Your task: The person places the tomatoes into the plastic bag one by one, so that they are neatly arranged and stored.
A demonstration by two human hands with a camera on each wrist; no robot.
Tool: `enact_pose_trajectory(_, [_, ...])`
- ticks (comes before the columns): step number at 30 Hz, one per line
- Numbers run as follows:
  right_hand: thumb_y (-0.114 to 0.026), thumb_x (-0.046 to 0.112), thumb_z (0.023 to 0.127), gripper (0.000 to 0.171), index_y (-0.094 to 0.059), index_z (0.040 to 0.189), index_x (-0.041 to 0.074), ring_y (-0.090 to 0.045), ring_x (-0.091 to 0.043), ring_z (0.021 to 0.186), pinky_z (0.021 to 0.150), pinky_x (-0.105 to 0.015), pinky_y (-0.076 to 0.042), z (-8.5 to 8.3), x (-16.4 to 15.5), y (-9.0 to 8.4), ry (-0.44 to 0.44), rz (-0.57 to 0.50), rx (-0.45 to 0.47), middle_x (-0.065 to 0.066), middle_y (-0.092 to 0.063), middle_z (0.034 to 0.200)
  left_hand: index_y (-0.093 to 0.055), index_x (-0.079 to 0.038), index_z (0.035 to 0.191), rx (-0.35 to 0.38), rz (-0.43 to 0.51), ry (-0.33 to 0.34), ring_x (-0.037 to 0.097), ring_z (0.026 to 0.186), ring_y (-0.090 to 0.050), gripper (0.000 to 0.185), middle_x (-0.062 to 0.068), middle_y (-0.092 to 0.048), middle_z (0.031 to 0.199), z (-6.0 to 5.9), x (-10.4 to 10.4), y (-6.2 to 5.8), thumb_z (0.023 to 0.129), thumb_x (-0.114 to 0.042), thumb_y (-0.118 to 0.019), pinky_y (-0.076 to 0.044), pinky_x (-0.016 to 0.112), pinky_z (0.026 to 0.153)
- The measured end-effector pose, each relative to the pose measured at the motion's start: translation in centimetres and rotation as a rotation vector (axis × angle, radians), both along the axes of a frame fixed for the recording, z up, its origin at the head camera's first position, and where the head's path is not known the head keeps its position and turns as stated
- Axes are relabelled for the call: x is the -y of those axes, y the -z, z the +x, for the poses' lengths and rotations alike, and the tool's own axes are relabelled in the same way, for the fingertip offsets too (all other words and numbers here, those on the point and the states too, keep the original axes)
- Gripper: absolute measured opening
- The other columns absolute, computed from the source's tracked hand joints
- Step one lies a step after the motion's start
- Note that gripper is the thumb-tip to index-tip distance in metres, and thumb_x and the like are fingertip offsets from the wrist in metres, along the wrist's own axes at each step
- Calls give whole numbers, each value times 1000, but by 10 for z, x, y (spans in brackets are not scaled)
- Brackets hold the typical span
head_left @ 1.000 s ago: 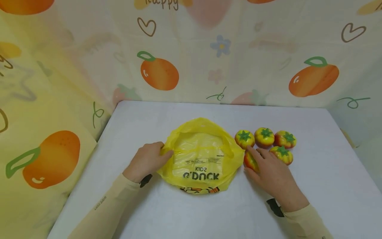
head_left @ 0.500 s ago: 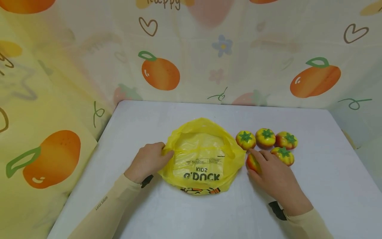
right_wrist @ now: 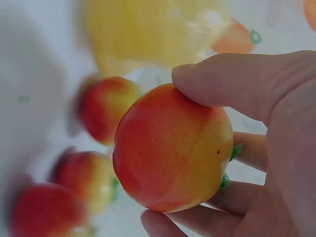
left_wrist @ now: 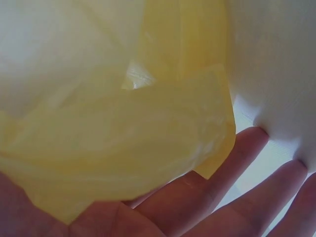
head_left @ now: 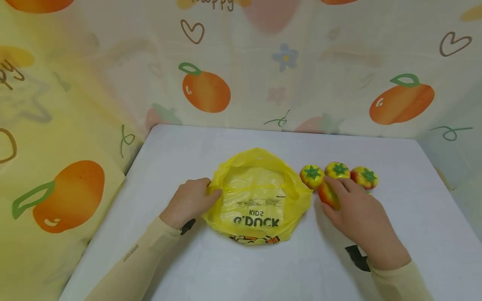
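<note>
On the white desk (head_left: 241, 271) lies a yellow bag (head_left: 257, 196), its left rim pinched by the left hand (head_left: 190, 202). Just right of the bag, the right hand (head_left: 357, 215) curls round a toy tomato (head_left: 328, 195), with three more tomatoes (head_left: 339, 170) in a row close behind it
</note>
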State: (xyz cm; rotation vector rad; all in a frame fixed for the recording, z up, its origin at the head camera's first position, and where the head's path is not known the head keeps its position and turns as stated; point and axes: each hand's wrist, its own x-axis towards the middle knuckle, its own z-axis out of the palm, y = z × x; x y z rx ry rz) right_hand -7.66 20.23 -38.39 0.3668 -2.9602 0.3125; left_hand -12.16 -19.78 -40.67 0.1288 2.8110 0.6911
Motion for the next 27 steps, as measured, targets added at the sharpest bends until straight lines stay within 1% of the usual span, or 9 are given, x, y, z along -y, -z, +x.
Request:
enact_pose_trajectory(1, [-83,34,93,65,-59,149,11,-70,-44,107,74,-65,-61,-2,0,-4,-8,-5,-18,-23,-66,135,-63,-8,92,1,-1,-1,20,59,-53,30,3,-51,70,0,-1,0,102,-36,-62,-41,30,54])
enact_pose_trajectory(4, [-83,34,92,66,-58,150,13,-67,-44,113,74,-67,-61,-7,4,-14,-33,-32,-51,-22,-66,136,-63,-7,94,5,-6,-5,20,60,-53,31,3,-52,71,-1,-3,0,103,-37,-62,-41,30,55])
enact_pose_trajectory(7, [-83,33,93,66,-58,151,14,-65,-44,118,80,-67,-60,-12,11,-23,-67,-51,-64,-21,-66,136,-64,-7,95,9,-10,-6,20,61,-53,32,3,-51,71,-1,-6,0,103,-38,-62,-41,30,56])
enact_pose_trajectory(9, [-82,32,94,66,-57,152,14,-65,-43,120,86,-65,-60,-15,18,-27,-88,-55,-55,-20,-66,137,-64,-7,96,12,-8,-8,21,61,-53,32,3,-51,71,-2,-9,0,103,-38,-63,-41,30,56])
enact_pose_trajectory(11, [-80,33,95,66,-56,153,14,-65,-42,122,91,-63,-60,-19,24,-30,-102,-49,-39,-19,-65,138,-64,-7,96,17,-3,-13,21,62,-54,32,3,-51,72,-2,-12,-1,103,-39,-63,-41,30,57])
enact_pose_trajectory(13, [-78,33,97,65,-55,155,15,-64,-41,122,93,-62,-60,-22,31,-32,-111,-45,-12,-18,-65,140,-64,-7,96,20,1,-13,21,62,-54,32,3,-52,72,-2,-15,-2,102,-39,-63,-41,30,57])
enact_pose_trajectory(19, [-78,37,97,67,-53,157,17,-66,-36,121,94,-57,-62,-32,58,-36,-139,-45,42,-15,-63,142,-64,-7,96,14,-10,-6,21,61,-53,34,2,-51,71,-2,-20,-2,102,-41,-64,-41,30,56])
enact_pose_trajectory(27, [-77,41,98,71,-49,160,20,-65,-33,123,100,-56,-61,-44,94,-38,-171,-60,120,-13,-60,147,-63,-8,93,3,3,0,19,59,-52,33,1,-48,70,-1,-23,-2,102,-40,-64,-41,29,56])
